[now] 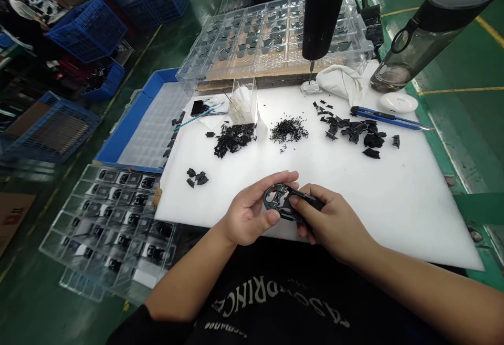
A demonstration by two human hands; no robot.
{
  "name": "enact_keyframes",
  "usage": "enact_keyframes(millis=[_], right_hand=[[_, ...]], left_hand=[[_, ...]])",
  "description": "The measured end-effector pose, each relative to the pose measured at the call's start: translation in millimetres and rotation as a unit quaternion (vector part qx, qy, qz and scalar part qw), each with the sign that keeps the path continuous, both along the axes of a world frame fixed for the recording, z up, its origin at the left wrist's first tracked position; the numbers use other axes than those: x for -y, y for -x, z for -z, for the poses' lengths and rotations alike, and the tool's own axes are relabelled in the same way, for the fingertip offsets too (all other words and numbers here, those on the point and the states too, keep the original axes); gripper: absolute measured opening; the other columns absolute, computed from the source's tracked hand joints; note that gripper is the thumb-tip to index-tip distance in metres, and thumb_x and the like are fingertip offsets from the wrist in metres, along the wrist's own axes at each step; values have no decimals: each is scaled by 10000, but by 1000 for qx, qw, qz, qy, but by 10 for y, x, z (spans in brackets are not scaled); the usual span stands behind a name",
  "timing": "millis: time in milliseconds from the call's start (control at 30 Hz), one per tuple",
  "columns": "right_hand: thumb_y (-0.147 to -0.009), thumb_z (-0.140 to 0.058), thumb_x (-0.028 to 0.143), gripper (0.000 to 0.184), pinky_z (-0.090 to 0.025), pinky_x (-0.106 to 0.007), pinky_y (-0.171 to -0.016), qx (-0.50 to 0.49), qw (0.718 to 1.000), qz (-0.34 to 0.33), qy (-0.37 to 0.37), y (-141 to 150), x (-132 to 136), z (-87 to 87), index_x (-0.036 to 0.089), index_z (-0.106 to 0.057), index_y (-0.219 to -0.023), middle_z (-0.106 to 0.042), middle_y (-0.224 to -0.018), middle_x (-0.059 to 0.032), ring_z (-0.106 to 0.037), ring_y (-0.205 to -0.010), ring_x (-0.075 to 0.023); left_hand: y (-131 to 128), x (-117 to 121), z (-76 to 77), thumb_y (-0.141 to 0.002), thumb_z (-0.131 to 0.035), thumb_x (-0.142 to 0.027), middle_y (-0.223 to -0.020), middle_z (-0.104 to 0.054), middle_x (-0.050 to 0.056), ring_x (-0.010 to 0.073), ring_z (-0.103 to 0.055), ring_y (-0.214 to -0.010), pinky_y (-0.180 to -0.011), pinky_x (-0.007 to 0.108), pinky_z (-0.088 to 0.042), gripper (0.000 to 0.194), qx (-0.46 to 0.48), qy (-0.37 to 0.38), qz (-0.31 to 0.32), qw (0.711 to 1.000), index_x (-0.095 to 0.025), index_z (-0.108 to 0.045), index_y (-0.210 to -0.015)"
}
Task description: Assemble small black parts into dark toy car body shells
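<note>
Between my two hands is a black plastic housing (280, 201) with a rounded, open-framed end, held just above the near edge of the white work board (378, 192). My left hand (252, 211) cups the rounded end, its thumb and fingers against the rim. Gripping the other end is my right hand (331, 219), with its thumb pressed on the flat face. Beyond them on the board lie a heap of tiny black pins or screws (289, 131), a pile of small flat black parts (235, 139) and larger curved black pieces (354, 131).
A dark electric screwdriver (325, 14) hangs over the board. At the right stand a water bottle (429, 35), a blue utility knife (389, 116) and a white case (399, 102). Clear compartment trays (271, 30) lie behind, another tray (114, 219) at left, beside a blue bin (114, 145).
</note>
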State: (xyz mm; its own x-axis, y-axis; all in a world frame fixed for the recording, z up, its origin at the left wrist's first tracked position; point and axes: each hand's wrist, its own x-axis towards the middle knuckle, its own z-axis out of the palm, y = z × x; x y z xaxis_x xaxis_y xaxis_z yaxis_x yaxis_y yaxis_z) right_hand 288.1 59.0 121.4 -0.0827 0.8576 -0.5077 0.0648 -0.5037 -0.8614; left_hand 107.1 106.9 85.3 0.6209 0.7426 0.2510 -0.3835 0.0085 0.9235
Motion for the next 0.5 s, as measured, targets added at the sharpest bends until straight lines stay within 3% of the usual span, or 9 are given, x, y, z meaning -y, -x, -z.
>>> enact_keyframes(millis=[500], right_hand=[[-890,-627,477,290,-394,-202,-423,-2,1000,-11,13,-2,-18,35,208,-536,-834,-609,-529,54,-509,-426,-106]], left_hand=[[4,-10,27,-902,-614,-288,-1457,-503,100,252,-545,-1279,-1087,388,-458,556,-20,-10,-18,1000,-260,-449,-1432]])
